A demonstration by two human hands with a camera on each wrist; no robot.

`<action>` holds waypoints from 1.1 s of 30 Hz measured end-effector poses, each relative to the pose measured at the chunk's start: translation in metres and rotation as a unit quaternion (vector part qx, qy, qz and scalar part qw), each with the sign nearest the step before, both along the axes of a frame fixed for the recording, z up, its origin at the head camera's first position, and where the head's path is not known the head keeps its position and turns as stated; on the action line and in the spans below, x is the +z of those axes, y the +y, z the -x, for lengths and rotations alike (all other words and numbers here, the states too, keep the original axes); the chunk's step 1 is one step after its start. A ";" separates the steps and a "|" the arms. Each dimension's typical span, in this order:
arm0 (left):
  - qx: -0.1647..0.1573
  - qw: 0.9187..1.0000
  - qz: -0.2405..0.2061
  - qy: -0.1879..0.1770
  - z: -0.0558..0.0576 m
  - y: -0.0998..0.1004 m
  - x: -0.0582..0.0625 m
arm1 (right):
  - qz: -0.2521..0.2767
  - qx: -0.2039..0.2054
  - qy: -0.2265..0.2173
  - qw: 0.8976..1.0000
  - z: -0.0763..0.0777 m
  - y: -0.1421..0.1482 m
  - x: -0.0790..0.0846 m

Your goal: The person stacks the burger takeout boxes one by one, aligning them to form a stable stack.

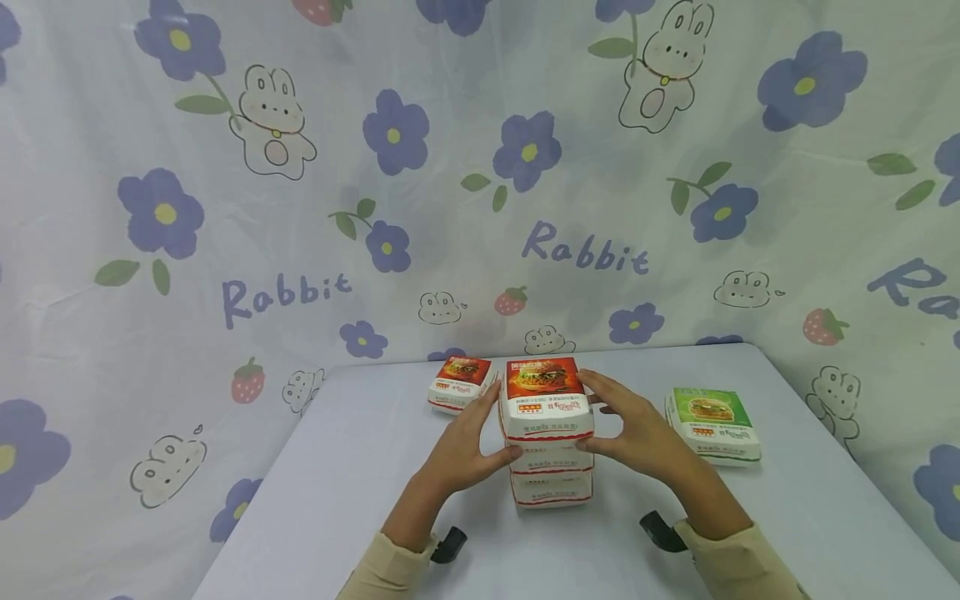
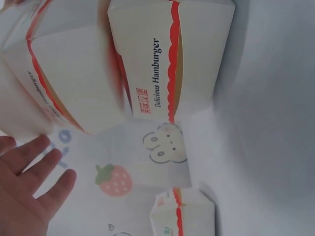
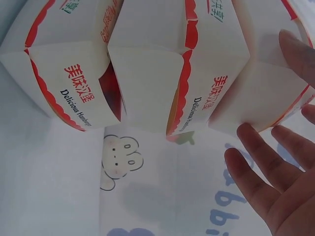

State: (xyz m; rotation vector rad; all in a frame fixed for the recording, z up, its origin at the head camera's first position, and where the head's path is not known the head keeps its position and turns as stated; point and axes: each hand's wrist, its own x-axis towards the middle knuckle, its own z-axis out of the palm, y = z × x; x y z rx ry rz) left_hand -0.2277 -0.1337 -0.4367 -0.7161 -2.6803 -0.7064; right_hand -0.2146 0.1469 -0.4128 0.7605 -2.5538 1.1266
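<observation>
Beige sleeves [image 1: 386,568] nearest; spread hands [image 1: 463,448] [image 1: 637,429] flank stacked burger boxes [image 1: 549,427], white table [image 1: 300,508], rabbit-print curtain [image 1: 450,192] behind.

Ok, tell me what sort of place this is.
Probably a makeshift filming booth: a white rabbit-print curtain hangs behind a plain white table bearing square white cardboard burger boxes.

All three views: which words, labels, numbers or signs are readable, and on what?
"Rabbit": backdrop, head view; twice whole, once cut off.
"Delicious Hamburger": bottom stacked box, middle stacked box.
"美味汉堡": the same two boxes.
Other print, including on top stacked box, rear box and green box: too small, blurred or cut off.
</observation>
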 end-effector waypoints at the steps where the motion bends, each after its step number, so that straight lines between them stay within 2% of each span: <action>1: 0.000 1.000 0.001 0.000 0.000 0.000 0.000 | 0.000 0.000 0.000 1.000 0.000 0.000 0.000; 23: 0.006 1.000 0.005 -0.010 0.001 -0.002 -0.002 | 0.003 0.003 0.005 1.000 0.000 0.005 -0.001; 33: -0.007 1.000 0.005 0.000 0.003 -0.016 0.000 | -0.003 -0.005 0.010 1.000 -0.001 0.006 0.000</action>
